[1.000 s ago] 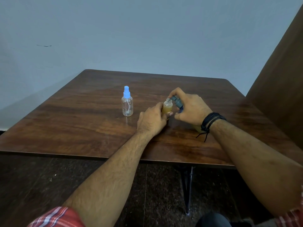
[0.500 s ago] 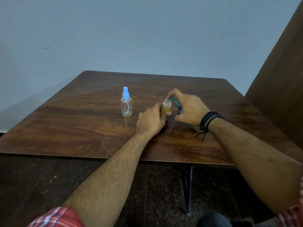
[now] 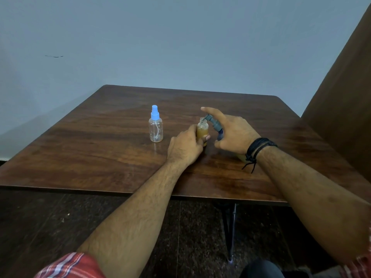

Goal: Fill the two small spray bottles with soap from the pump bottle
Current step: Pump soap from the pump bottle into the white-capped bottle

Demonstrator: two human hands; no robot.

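Near the middle of the table [image 3: 120, 149], the left hand [image 3: 185, 146] grips an uncapped spray bottle [image 3: 202, 131], upright and mostly full of amber soap. The right hand [image 3: 233, 133] wraps the pump bottle [image 3: 213, 123], nozzle pointing left over its mouth. The second bottle [image 3: 155, 127], capped, stands upright and empty.

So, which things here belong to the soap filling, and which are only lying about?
Belong to the job:
- open spray bottle, part full, held by left hand
- pump bottle, nozzle at its mouth, under right hand
- capped spray bottle, empty

Only there:
- table
- black wristbands
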